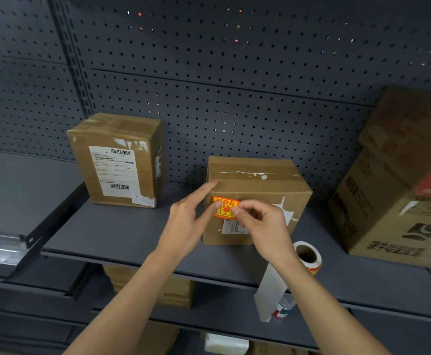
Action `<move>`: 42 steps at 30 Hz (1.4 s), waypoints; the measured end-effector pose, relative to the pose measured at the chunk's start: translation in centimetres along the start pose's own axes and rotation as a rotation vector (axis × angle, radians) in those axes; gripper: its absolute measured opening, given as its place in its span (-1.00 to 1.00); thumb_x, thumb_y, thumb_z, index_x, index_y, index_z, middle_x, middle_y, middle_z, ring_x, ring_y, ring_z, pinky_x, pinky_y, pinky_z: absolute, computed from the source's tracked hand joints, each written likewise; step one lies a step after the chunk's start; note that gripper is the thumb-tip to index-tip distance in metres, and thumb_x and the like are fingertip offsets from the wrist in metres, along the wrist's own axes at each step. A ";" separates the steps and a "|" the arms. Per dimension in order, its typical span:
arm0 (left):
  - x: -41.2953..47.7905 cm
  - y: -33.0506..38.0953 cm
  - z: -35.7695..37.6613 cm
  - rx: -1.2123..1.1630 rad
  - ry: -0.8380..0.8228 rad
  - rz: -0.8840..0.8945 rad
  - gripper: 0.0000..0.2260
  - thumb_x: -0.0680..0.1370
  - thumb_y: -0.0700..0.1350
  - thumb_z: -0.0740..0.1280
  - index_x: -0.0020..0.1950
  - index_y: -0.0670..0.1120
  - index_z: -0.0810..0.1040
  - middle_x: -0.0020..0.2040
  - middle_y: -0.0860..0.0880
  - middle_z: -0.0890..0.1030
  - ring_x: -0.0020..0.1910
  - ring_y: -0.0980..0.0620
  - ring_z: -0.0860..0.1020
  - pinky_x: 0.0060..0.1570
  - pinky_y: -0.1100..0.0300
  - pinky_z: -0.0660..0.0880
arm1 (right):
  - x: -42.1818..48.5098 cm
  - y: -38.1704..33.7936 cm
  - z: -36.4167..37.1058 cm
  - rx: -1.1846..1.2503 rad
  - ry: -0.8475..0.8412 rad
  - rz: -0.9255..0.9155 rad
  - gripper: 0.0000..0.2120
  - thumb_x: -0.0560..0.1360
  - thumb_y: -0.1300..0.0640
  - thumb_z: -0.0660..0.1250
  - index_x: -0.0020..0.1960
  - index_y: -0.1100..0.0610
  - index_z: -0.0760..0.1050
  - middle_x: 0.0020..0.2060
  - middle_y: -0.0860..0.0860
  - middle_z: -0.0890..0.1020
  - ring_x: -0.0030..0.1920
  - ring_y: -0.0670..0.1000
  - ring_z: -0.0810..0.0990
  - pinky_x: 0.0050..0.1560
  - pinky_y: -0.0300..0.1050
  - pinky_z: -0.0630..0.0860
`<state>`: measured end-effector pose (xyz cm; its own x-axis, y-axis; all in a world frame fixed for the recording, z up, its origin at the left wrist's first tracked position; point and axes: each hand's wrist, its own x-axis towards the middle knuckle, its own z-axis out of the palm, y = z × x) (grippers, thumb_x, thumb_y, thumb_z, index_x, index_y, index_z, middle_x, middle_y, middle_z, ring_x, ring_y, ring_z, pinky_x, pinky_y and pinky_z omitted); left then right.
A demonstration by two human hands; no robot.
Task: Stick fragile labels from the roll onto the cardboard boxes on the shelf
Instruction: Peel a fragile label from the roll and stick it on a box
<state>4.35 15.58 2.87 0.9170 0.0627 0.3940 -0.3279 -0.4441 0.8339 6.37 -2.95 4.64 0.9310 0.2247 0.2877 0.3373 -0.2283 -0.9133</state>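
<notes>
An orange fragile label [225,207] lies against the front face of the middle cardboard box [258,183] on the dark shelf [122,234]. My right hand [263,221] pinches the label's right edge with curled fingers. My left hand [188,216] is at the box's left corner, its index finger stretched up along the corner and its thumb on the label's left edge. The label roll [308,256] lies on the shelf just right of my right wrist, a strip of bare white backing paper [272,288] hanging from it over the shelf edge. A second box [118,160] with a shipping label stands upright to the left.
Large printed cartons [399,196] are stacked at the shelf's right end. A pegboard wall [234,85] closes the back. On the shelf below I can see a flat box [176,290] and a small bottle [284,307]. A lower neighbouring shelf [17,196] adjoins at the left.
</notes>
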 end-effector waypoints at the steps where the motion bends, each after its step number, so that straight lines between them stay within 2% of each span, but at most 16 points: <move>1: 0.0 -0.1 0.1 -0.012 0.007 -0.006 -0.51 0.56 0.16 0.31 0.50 0.17 0.40 0.40 0.16 0.53 0.28 0.10 0.57 0.31 0.03 0.53 | 0.0 0.1 0.0 -0.002 0.004 0.002 -0.90 0.56 0.17 0.41 -0.08 0.02 0.68 -0.26 -0.21 0.67 -0.20 -0.20 0.58 -0.12 -0.28 0.48; 3: 0.1 -0.3 0.2 -0.021 0.022 -0.010 -0.53 0.57 0.14 0.32 0.49 0.16 0.43 0.31 0.15 0.58 0.17 0.05 0.63 0.21 0.00 0.59 | 0.1 0.2 -0.1 -0.005 0.010 0.005 -0.89 0.56 0.17 0.41 -0.10 0.00 0.67 -0.28 -0.21 0.66 -0.21 -0.19 0.58 -0.11 -0.25 0.48; 6: 0.2 -0.6 0.3 -0.041 0.029 -0.015 -0.52 0.55 0.17 0.34 0.47 0.16 0.44 0.23 0.10 0.63 0.14 0.04 0.64 0.18 -0.01 0.61 | 0.3 0.4 -0.1 -0.009 0.003 0.000 -0.86 0.56 0.17 0.41 -0.12 -0.05 0.66 -0.27 -0.21 0.66 -0.21 -0.19 0.58 -0.11 -0.25 0.49; 9: 0.2 -0.9 0.4 -0.043 0.020 -0.027 -0.52 0.55 0.19 0.34 0.47 0.20 0.43 0.15 0.02 0.67 0.12 -0.10 0.65 0.15 -0.06 0.61 | 0.3 0.5 0.1 -0.007 -0.002 0.002 -0.84 0.56 0.17 0.41 -0.12 -0.07 0.66 -0.24 -0.19 0.68 -0.18 -0.18 0.60 -0.10 -0.24 0.49; 13: 0.2 -0.8 0.5 -0.032 0.036 -0.031 -0.56 0.57 0.11 0.36 0.46 0.17 0.44 0.15 0.06 0.68 0.12 0.01 0.66 0.16 0.00 0.61 | 0.4 0.5 0.3 -0.016 0.017 0.005 -0.86 0.56 0.15 0.42 -0.10 -0.07 0.66 -0.21 -0.17 0.69 -0.15 -0.16 0.62 -0.05 -0.17 0.54; 17: 0.3 -0.7 0.6 -0.002 0.056 -0.024 -0.59 0.57 0.14 0.33 0.43 0.18 0.46 -0.01 0.04 0.68 0.00 -0.01 0.67 0.09 -0.02 0.63 | 0.5 0.6 0.5 -0.025 0.045 0.023 -0.88 0.55 0.15 0.42 -0.09 -0.07 0.66 -0.21 -0.18 0.70 -0.16 -0.18 0.63 -0.06 -0.20 0.53; 21: 0.3 -0.2 0.5 0.027 0.083 0.005 -0.61 0.57 0.11 0.32 0.40 0.11 0.51 -0.12 0.10 0.64 -0.11 0.14 0.65 0.03 0.08 0.64 | 0.4 0.6 0.4 -0.065 0.079 0.031 -0.90 0.55 0.12 0.42 0.03 0.02 0.70 -0.15 -0.15 0.72 -0.09 -0.18 0.65 -0.03 -0.24 0.54; 25: 0.4 0.0 0.4 0.042 0.086 0.034 -0.61 0.57 0.09 0.32 0.39 0.07 0.53 -0.14 0.22 0.61 -0.14 0.28 0.62 -0.03 0.31 0.59 | 0.0 0.7 0.3 -0.159 0.099 0.003 -0.82 0.54 0.07 0.43 0.12 0.01 0.70 -0.03 -0.16 0.72 0.03 -0.19 0.65 0.08 -0.26 0.56; 27: 0.4 0.2 0.4 0.047 0.091 0.032 -0.60 0.56 0.10 0.32 0.38 0.06 0.54 -0.16 0.29 0.57 -0.18 0.34 0.58 -0.07 0.40 0.53 | -0.1 0.8 0.2 -0.190 0.104 -0.006 -0.82 0.53 0.06 0.44 0.11 0.02 0.70 -0.04 -0.16 0.72 0.02 -0.19 0.65 0.07 -0.27 0.56; 29: 0.4 0.3 0.4 0.040 0.096 0.026 -0.59 0.55 0.10 0.31 0.38 0.06 0.54 -0.15 0.29 0.57 -0.16 0.35 0.58 -0.05 0.42 0.52 | -0.1 1.0 0.1 -0.195 0.121 0.005 -0.86 0.52 0.06 0.45 0.06 0.02 0.71 -0.10 -0.16 0.72 -0.04 -0.19 0.65 0.00 -0.28 0.55; 34: 0.4 0.0 0.5 -0.014 0.093 0.010 -0.63 0.57 0.05 0.36 0.39 0.10 0.53 -0.01 0.13 0.67 0.05 0.25 0.64 0.11 0.25 0.60 | -0.3 1.0 -0.9 -0.194 0.141 -0.001 -0.92 0.52 0.07 0.46 -0.02 0.03 0.71 -0.15 -0.16 0.72 -0.09 -0.15 0.65 -0.05 -0.21 0.56; 39: 0.3 0.0 0.4 -0.104 0.088 -0.016 -0.64 0.57 -0.01 0.42 0.37 0.10 0.55 0.15 0.09 0.68 0.10 0.27 0.64 0.09 0.29 0.59 | 0.2 0.0 -1.5 -0.329 0.182 -0.218 -0.87 0.52 0.10 0.46 0.05 0.08 0.68 -0.05 -0.10 0.62 -0.02 -0.14 0.57 0.02 -0.25 0.52; 42: 0.5 0.3 0.4 -0.154 0.116 -0.017 -0.66 0.54 0.02 0.42 0.33 0.08 0.59 0.15 0.14 0.68 0.13 0.27 0.63 0.13 0.29 0.57 | 1.2 -0.1 -1.2 -0.543 0.233 -0.366 -0.74 0.51 0.00 0.43 0.15 0.08 0.67 0.04 -0.05 0.57 0.09 -0.02 0.46 0.12 -0.13 0.45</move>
<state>4.77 15.14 3.21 0.8932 0.1751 0.4141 -0.3520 -0.3008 0.8864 7.63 -3.77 5.39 0.7290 0.1823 0.6598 0.6011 -0.6317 -0.4895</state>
